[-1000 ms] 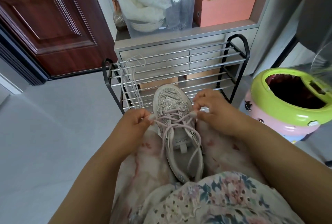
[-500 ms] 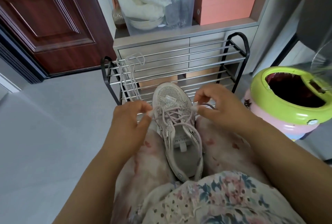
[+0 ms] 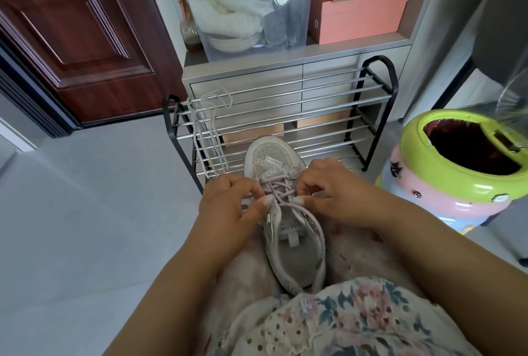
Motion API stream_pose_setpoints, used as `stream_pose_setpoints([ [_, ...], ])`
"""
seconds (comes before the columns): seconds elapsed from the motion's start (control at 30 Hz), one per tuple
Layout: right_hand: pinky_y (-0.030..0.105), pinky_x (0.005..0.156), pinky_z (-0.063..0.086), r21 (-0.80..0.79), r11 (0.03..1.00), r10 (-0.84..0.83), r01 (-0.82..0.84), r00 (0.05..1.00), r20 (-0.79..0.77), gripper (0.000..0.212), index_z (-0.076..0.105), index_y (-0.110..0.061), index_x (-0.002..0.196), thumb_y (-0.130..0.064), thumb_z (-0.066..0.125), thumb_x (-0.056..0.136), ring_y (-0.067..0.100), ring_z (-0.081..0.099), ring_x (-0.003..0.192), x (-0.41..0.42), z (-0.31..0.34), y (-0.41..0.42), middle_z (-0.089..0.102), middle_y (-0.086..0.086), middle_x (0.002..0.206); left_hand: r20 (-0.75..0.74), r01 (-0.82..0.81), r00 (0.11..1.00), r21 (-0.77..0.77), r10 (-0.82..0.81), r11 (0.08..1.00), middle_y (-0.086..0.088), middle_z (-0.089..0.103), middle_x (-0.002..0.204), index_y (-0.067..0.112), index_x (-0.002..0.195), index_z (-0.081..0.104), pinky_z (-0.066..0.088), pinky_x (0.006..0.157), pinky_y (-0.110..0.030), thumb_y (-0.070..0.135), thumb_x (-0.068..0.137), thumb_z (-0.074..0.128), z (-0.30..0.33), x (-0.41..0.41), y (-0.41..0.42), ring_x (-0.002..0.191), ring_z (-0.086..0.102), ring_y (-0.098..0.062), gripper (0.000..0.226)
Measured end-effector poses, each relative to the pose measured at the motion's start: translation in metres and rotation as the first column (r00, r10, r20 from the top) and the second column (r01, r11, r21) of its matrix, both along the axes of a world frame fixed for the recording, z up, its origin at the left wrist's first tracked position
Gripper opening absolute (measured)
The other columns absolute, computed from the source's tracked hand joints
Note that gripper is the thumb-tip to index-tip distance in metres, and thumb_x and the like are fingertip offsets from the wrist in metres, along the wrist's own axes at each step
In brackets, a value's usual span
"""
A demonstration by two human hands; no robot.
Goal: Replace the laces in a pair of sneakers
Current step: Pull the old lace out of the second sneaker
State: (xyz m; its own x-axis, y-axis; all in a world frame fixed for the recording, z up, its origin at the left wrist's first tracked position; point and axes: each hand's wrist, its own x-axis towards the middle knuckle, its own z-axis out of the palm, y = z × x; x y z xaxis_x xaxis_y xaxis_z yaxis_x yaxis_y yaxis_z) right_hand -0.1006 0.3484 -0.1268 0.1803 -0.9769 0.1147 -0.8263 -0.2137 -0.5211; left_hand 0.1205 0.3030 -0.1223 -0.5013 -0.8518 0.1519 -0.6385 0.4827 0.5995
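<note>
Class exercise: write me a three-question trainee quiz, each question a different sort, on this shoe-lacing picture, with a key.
1. True or false: the grey mesh sneaker stands on the black metal shoe rack.
2. What does the left hand pinch? A pale lilac lace B pink box C green bin
3. Fill in: spare white laces hang over the rack's ___ end.

Key: 1 false, it rests on the lap; 2 A; 3 left.

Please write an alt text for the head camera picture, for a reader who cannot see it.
A person's left hand and right hand pinch a pale lace on a grey sneaker resting on their lap. Behind it stands a metal shoe rack with loose laces draped over it; a green and pink bin is on the right.
</note>
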Motion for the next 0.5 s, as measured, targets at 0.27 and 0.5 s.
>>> stream_pose_setpoints([
  [0.27,0.021,0.064,0.028,-0.149,0.978,-0.119,0.145,0.979,0.166,0.026,0.042,-0.028,0.064,-0.038,0.050,0.087,0.002,0.039,0.069,-0.006,0.006,-0.002,0.041,-0.011,0.068,-0.234,-0.181,0.956,0.000,0.176,0.983,-0.002,0.050,0.073,0.025,0.063,0.047,0.033,0.061,-0.024,0.040,0.090,0.047,0.009,0.006,-0.011,0.069,0.045,-0.009,0.031],
  [0.5,0.030,0.067,0.033,-0.111,0.960,-0.230,0.258,0.948,0.220,0.023,0.047,-0.023,0.066,-0.031,0.054,0.087,0.010,0.043,0.073,-0.011,0.010,0.003,0.047,-0.007,0.072,-0.202,-0.273,0.926,0.222,0.318,0.936,0.002,0.055,0.072,0.011,0.081,0.057,0.042,0.056,-0.024,0.015,0.091,0.054,0.022,0.015,-0.008,0.063,0.049,-0.014,0.012],
])
